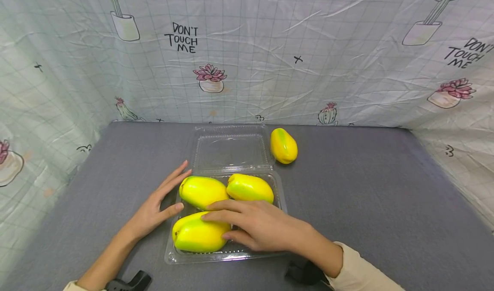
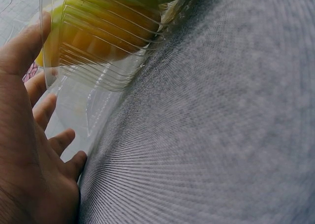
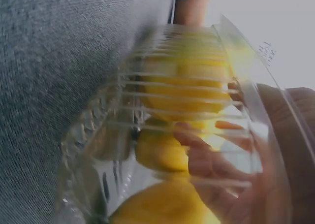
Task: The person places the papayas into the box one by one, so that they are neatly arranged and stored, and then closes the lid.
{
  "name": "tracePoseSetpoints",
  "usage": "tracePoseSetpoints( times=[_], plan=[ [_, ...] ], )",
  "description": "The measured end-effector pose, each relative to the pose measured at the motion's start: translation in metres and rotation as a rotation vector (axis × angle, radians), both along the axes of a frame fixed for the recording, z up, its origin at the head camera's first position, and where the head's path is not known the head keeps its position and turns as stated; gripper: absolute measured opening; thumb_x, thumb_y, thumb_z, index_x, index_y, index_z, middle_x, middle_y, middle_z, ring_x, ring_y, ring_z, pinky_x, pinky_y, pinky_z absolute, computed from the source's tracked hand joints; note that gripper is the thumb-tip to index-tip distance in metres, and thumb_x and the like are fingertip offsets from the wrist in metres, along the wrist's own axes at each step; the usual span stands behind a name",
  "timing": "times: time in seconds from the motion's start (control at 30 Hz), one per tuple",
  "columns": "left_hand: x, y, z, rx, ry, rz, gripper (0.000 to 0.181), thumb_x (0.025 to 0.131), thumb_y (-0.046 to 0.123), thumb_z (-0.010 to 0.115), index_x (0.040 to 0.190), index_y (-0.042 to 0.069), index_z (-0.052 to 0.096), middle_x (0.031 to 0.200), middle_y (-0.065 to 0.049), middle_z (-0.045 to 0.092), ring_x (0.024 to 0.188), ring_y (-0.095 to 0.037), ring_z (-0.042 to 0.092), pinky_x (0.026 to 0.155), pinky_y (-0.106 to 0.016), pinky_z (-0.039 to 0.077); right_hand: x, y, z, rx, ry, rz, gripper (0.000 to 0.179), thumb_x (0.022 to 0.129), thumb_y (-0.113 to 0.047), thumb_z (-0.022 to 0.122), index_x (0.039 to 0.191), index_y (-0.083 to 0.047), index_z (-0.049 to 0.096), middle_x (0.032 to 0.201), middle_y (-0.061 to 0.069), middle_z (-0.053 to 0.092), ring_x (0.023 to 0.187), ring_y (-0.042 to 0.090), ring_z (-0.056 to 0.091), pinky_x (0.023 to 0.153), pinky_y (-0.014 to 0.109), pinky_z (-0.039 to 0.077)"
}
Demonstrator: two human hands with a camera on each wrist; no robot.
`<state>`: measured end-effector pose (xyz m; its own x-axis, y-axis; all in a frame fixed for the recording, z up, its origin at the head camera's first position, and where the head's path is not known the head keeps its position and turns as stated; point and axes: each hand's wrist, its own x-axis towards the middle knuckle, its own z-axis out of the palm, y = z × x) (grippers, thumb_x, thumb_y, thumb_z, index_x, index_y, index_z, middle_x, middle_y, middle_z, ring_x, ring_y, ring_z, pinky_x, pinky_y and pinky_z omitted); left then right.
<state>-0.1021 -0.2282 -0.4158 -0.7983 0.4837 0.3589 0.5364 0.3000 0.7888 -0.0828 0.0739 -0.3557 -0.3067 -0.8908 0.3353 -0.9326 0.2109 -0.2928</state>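
A: Which mango sets the longest reach?
B: The loose mango (image 1: 284, 146), I'd judge. It lies on the counter (image 1: 355, 205), on the far side of the right hand (image 1: 258, 225) and slightly to its right, long axis running near to far.
A: So the right hand is nearer?
B: Yes, though it's occupied: thumb and fingers are bent round the right end of the near mango (image 1: 198, 237). How firm that hold is, I can't tell.
A: How does that one lie?
B: In the near left of the clear box (image 1: 193, 257), lengthwise left to right, directly left of the right hand.
A: And the left hand (image 1: 152, 207)?
B: Beside the box's left wall, fingers spread and fairly straight, gripping nothing.
A: What else is in the box?
B: The far left mango (image 1: 202, 191) and the far right mango (image 1: 251, 188), end to end in a row. The near right part seems to have room, but the right hand covers much of it.
A: And around it?
B: The lid (image 1: 231, 149) is folded back on the far side, just left of the loose mango; I can't tell whether they touch. The counter is grey, with a patterned cloth (image 1: 247, 68) hanging beyond its far edge.
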Motion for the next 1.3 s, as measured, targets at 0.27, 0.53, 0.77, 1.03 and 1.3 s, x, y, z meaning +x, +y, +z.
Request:
tracePoseSetpoints(
  times=[0.27,0.53,0.77,1.03,1.3],
  plan=[
    [0.000,0.000,0.000,0.001,-0.003,0.002,0.070,0.085,-0.001,0.060,0.149,0.008,0.033,0.159,-0.007,0.013,0.145,-0.026,0.009,0.098,-0.072,0.011,-0.004,0.008,0.018,-0.050,-0.119,-0.059,0.045,0.096,-0.022,0.059,0.139,-0.019,0.047,0.138,-0.001,0.048,0.102,0.007,0.056,0.078,0.013,0.043],
    [-0.001,0.000,0.000,-0.001,-0.005,0.006,0.071,0.084,-0.001,0.061,0.149,0.008,0.034,0.159,-0.005,0.013,0.145,-0.026,0.009,0.098,-0.072,0.011,-0.018,0.024,0.032,-0.249,-0.110,-0.173,0.043,0.093,-0.017,0.063,0.134,-0.013,0.052,0.131,0.001,0.054,0.101,0.012,0.056,0.078,0.021,0.048],
    [-0.001,-0.001,-0.002,-0.002,0.000,0.007,0.072,0.083,-0.001,0.062,0.148,0.007,0.033,0.159,-0.007,0.012,0.145,-0.026,0.009,0.098,-0.072,0.011,-0.039,0.040,0.030,-0.418,-0.151,-0.264,0.041,0.089,-0.011,0.067,0.128,-0.009,0.057,0.120,0.000,0.061,0.093,0.013,0.057,0.072,0.026,0.050],
    [0.000,-0.002,-0.002,-0.008,-0.009,0.016,0.072,0.083,0.000,0.063,0.149,0.008,0.034,0.159,-0.005,0.013,0.145,-0.025,0.009,0.098,-0.071,0.011,-0.052,0.055,0.027,-0.439,-0.160,-0.385,0.044,0.087,-0.010,0.069,0.130,-0.013,0.058,0.116,-0.002,0.062,0.088,0.017,0.060,0.072,0.032,0.052],
    [-0.001,-0.001,-0.003,-0.008,-0.011,0.016,0.073,0.083,0.000,0.063,0.149,0.010,0.034,0.159,-0.004,0.013,0.145,-0.025,0.009,0.099,-0.070,0.012,-0.076,0.076,0.018,-0.469,-0.132,-0.581,0.043,0.088,-0.017,0.067,0.130,-0.013,0.058,0.122,0.003,0.060,0.102,0.025,0.056,0.079,0.040,0.049]
  ],
)
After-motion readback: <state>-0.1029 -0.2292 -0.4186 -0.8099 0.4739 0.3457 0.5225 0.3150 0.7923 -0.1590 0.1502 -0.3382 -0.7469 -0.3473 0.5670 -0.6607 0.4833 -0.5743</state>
